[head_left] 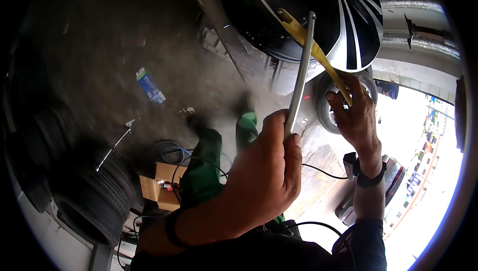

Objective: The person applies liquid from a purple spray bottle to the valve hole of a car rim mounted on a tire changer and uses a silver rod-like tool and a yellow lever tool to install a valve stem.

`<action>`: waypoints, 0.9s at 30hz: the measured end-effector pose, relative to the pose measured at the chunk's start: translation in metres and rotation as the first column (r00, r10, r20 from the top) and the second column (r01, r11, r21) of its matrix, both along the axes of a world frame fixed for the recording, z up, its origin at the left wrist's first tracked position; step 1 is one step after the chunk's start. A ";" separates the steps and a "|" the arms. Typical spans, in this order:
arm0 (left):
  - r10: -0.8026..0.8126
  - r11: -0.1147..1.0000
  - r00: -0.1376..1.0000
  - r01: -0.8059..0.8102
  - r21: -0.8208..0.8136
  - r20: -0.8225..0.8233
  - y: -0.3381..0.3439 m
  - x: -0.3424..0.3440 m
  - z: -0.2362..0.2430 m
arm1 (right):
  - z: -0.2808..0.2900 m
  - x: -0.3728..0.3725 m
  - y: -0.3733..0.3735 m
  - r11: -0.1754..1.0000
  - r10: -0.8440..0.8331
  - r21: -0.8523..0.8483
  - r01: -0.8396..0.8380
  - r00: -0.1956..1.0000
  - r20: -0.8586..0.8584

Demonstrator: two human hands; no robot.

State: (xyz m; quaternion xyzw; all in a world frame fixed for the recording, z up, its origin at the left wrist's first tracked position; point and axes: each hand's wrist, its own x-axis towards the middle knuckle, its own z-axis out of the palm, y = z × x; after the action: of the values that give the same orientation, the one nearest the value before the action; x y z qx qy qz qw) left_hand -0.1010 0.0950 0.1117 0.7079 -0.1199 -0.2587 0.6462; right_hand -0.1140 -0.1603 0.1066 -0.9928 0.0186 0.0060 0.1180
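Note:
In my left hand (266, 171) is a long silver metal bar (300, 71), probably a tyre lever, gripped near its lower end between thumb and curled fingers. The bar points upward and crosses in front of a yellow flat-ended lever (318, 54). My right hand (356, 114) has its thumb and fingers around the lower end of that yellow lever. Just beyond both tools is a large wheel rim (345, 27) with black and silver spokes. The upper ends of both tools overlap the rim in view; whether they touch it I cannot tell.
Stacked tyres (94, 196) stand at the left, with a long-handled metal wrench (114, 146) by them. An open cardboard box (167, 199) and cables lie near my legs. A blue-green carton (150, 86) is on the floor. Another wheel (328, 106) stands behind my right hand.

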 end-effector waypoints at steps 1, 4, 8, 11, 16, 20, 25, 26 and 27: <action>-0.011 1.000 1.000 0.012 0.004 -0.029 -0.002 0.000 0.003 | -0.009 -0.005 0.001 0.998 -0.056 0.005 0.056 0.998 -0.006; -0.012 0.996 1.000 0.012 0.088 -0.002 -0.006 0.000 0.007 | -0.015 0.003 -0.002 0.995 -0.060 0.076 0.058 0.998 0.027; 0.013 0.986 0.998 -0.024 0.164 0.067 -0.012 -0.004 0.002 | -0.018 0.008 -0.002 0.994 -0.054 0.092 0.051 0.998 0.022; -0.031 0.970 0.998 0.018 0.241 0.051 -0.014 -0.004 0.005 | -0.014 0.005 -0.005 0.994 -0.074 0.077 0.075 0.997 -0.009; -0.019 0.951 0.993 -0.017 0.308 0.113 -0.018 -0.007 0.002 | -0.016 0.007 -0.008 0.995 -0.053 0.086 0.054 0.998 -0.016; -0.022 0.944 0.992 -0.019 0.330 0.121 -0.020 -0.009 -0.001 | -0.013 0.008 -0.008 0.992 -0.065 0.103 0.072 0.995 -0.070; -0.021 0.925 0.990 -0.035 0.379 0.141 -0.021 -0.012 -0.003 | -0.011 0.009 -0.009 0.993 -0.061 0.097 0.068 0.995 -0.077; -0.021 0.926 0.989 -0.036 0.376 0.145 -0.022 -0.012 -0.003 | -0.010 0.009 -0.011 0.994 -0.062 0.088 0.069 0.995 -0.079; -0.016 0.923 0.990 -0.041 0.384 0.144 -0.021 -0.014 -0.006 | -0.014 0.008 -0.010 0.994 -0.056 0.090 0.064 0.995 -0.086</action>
State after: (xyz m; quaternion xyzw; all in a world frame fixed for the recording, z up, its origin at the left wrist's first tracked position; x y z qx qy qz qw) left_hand -0.1149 0.0739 0.1059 0.8387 -0.1084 -0.2214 0.4856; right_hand -0.1063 -0.1703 0.0924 -0.9842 0.0529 0.0446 0.1630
